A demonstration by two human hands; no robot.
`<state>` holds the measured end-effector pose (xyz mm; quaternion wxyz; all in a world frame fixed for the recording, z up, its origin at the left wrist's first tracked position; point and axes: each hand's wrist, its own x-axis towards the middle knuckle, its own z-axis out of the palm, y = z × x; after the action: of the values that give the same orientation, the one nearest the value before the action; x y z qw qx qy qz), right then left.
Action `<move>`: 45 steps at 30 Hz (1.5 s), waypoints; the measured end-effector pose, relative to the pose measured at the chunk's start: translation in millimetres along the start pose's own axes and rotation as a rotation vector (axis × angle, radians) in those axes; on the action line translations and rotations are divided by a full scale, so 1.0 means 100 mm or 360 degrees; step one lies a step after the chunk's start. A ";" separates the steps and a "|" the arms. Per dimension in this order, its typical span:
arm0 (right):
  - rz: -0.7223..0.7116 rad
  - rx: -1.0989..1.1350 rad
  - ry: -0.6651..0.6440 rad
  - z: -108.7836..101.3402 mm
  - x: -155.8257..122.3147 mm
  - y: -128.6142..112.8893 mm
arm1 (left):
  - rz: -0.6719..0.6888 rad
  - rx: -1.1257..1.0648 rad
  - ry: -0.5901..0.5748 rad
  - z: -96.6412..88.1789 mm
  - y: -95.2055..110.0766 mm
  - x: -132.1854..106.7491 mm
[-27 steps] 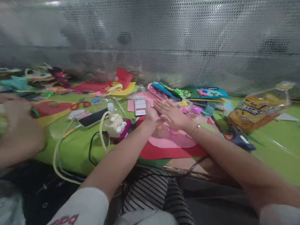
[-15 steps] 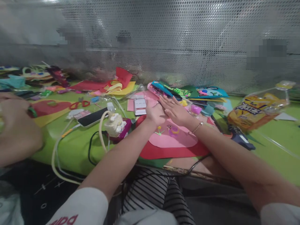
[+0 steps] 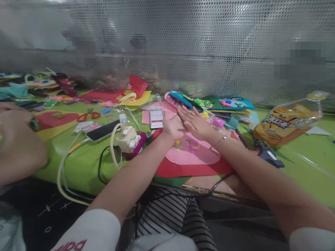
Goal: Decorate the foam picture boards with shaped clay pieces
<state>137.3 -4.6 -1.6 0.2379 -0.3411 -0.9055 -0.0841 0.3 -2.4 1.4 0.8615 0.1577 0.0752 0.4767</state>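
Note:
My left hand (image 3: 173,127) is held palm up, its palm flat and its fingers largely covered by the other hand. Across it lies my right hand (image 3: 195,124), palm down with fingers stretched out. The palms meet, and whatever may be between them is hidden. Below both hands is a pink paper shape (image 3: 193,158) on a red paper piece (image 3: 191,170). A small yellow-and-green flower (image 3: 177,146) and a purple-and-yellow figure (image 3: 193,146) sit on the pink paper. Just left of my hands stands a white device with a display (image 3: 156,118).
A phone (image 3: 103,131) on a cable and a cream charger block (image 3: 127,139) lie left. Red scissors (image 3: 89,115) are farther back. Decorated cards (image 3: 217,101) are stacked behind my hands. To the right are an orange snack bag (image 3: 285,122) and another person's arm (image 3: 21,146) at far left.
Hardly anything differs. My hands remain pressed together in the same place, with only a very slight shift of the view.

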 end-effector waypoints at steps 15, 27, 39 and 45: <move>-0.0164 0.0133 -0.0085 0.03 0.00 -0.13 | 0.0095 -0.0029 0.0161 -0.02 0.02 0.01; 0.0030 0.0203 -0.0048 -0.01 0.02 -0.17 | 0.0065 -0.0002 0.0178 -0.02 0.03 0.01; -0.0079 0.0305 -0.0049 0.04 -0.01 -0.06 | 0.0216 0.0023 0.0176 -0.04 0.07 0.04; 0.0109 0.0344 -0.0001 -0.05 0.00 0.01 | 0.0276 0.0015 0.0216 -0.04 0.12 0.05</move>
<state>139.8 -4.8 2.6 0.2758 -0.3442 -0.8972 0.0221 -8.3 8.5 2.0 0.8092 0.1350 0.1216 0.5588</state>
